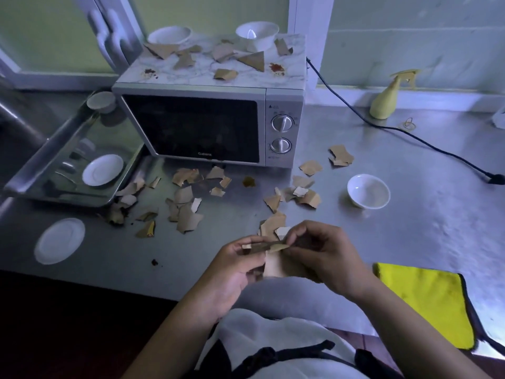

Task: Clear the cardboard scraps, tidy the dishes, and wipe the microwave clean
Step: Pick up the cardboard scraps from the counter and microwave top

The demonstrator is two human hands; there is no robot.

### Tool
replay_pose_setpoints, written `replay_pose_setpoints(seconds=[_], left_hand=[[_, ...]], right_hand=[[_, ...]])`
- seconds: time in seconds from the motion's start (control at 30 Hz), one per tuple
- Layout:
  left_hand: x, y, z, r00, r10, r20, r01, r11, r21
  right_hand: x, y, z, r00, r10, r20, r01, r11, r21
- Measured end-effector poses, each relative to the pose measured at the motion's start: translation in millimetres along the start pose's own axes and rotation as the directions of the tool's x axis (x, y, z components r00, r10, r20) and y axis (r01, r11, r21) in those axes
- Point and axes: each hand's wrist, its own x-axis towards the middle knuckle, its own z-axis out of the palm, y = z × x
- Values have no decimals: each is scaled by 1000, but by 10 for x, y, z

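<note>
Several cardboard scraps [274, 267] sat at six o'clock over the near edge of the tabletop [410, 228], pinched between the left hand [235, 272] and right hand [328, 255], both sets of fingers [303, 231] closed on them. The top strip's long axis ran nine to three o'clock, pale end toward nine. Held so loosely stacked, a piece could likely slip and drop past the edge.
</note>
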Motion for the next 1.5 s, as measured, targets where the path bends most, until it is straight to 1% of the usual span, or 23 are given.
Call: replay_pose_setpoints(seconds=[0.07, 0.13, 0.23, 0.33, 0.37, 0.4, 0.47, 0.5, 0.53, 0.57, 0.6, 0.63, 0.67, 0.73, 0.9, 0.97, 1.0, 1.07, 1.13, 1.27, 1.3, 1.4, 1.5], left_hand=[[-23, -41, -19, 999, -40, 11, 40, 998, -50], [-41, -66, -46, 996, -76, 42, 78, 995, -64], [-58, -72, -48, 994, -71, 85, 67, 996, 55], [-53, -115, -26, 999, -34, 21, 29, 979, 200], [-50, -135, -30, 1000, -21, -2, 21, 975, 220], [-51, -146, -42, 1000, -12, -23, 16, 974, 226], [-66, -144, -101, 996, 1, -91, 18, 977, 212], [-72, -143, -145, 991, 3, -137, 24, 980, 197], [-85, -144, -194, 984, 3, -178, 29, 984, 177], [-101, -144, -241, 977, 1, -213, 31, 988, 150], [-117, -150, -281, 970, -1, -244, 33, 991, 128], [-134, -156, -318, 962, -2, -274, 37, 992, 123], [-152, -165, -350, 952, -1, -305, 43, 991, 129], [-188, -183, -413, 935, 1, -355, 57, 986, 154], [-297, -217, -530, 899, 0, -438, 66, 989, 135], [-342, -226, -566, 887, -4, -462, 57, 993, 100], [-359, -230, -580, 884, -5, -467, 50, 995, 83], [-385, -242, -609, 880, -1, -476, 38, 997, 68], [-401, -258, -626, 874, 0, -486, 27, 999, 48], [-392, -298, -621, 869, -6, -496, 19, 1000, 22], [-385, -307, -620, 868, -6, -497, 16, 1000, 16], [-349, -307, -629, 869, -4, -494, 21, 999, 28], [-266, -281, -598, 877, -4, -481, 66, 992, 111]], right_hand=[[-14, 57, 11, 1000, 25, -7, -24, 999, 42], [-42, 93, 13, 999, 27, -25, -26, 999, 20], [-100, 126, 29, 999, 8, -43, -9, 1000, -27], [-138, 156, 75, 996, -50, -68, 42, 992, -120], [-145, 167, 91, 997, -51, -64, 44, 992, -114], [-144, 176, 91, 998, -33, -60, 30, 999, -44], [-118, 219, 40, 996, 36, -83, -21, 983, 180], [-86, 275, -1, 989, 77, -130, -45, 971, 233], [-44, 370, -49, 973, 119, -196, -75, 973, 218], [8, 495, -104, 950, 164, -264, -129, 981, 145], [68, 647, -159, 921, 215, -324, -220, 975, 24], [127, 807, -200, 892, 267, -365, -326, 939, -111], [183, 953, -222, 868, 310, -388, -417, 879, -230], [301, 1188, -207, 842, 364, -398, -517, 756, -402], [646, 1482, 77, 841, 370, -395, -537, 484, -691], [750, 1530, 209, 835, 335, -436, -546, 407, -733], [785, 1546, 256, 829, 315, -461, -557, 396, -730], [840, 1558, 317, 814, 310, -492, -581, 396, -711], [871, 1562, 331, 804, 347, -483, -593, 401, -698], [807, 1571, 286, 805, 352, -477, -593, 493, -637], [760, 1560, 259, 806, 337, -487, -589, 537, -604], [586, 1493, 141, 822, 312, -476, -533, 715, -453], [408, 1283, -25, 867, 278, -414, -393, 892, -224]])
